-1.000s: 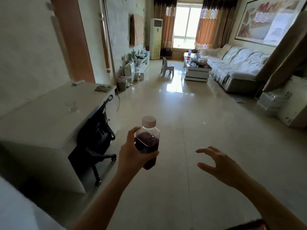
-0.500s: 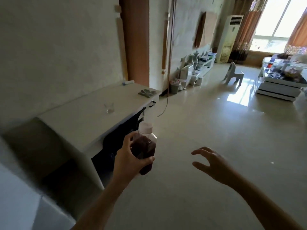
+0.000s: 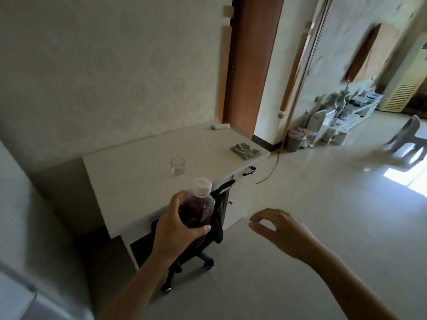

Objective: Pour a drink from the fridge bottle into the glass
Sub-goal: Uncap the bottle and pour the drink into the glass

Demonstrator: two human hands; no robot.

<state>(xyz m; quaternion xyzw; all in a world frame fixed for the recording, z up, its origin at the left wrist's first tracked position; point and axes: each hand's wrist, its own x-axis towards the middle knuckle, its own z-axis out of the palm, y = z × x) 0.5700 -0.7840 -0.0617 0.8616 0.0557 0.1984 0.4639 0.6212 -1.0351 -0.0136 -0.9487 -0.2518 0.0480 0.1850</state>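
A clear plastic bottle (image 3: pixel 198 207) with a pale pink cap and dark red drink stands upright in my left hand (image 3: pixel 178 225), which grips its body in front of the desk's near edge. An empty clear glass (image 3: pixel 177 166) stands on the white desk (image 3: pixel 138 176), just beyond and slightly left of the bottle's cap. My right hand (image 3: pixel 282 229) hovers to the right over the floor, fingers apart and curled, holding nothing.
A black office chair (image 3: pixel 208 248) is tucked under the desk right behind the bottle. A grey folded cloth (image 3: pixel 245 150) and a small white tube (image 3: pixel 220 127) lie on the desk's far end. A bin (image 3: pixel 293 140) and a small chair (image 3: pixel 409 137) stand further off.
The view has swung left and moved closer to the desk, so the glass is now larger and nearer the bottle. My left hand still holds the bottle upright; my right hand stays open.
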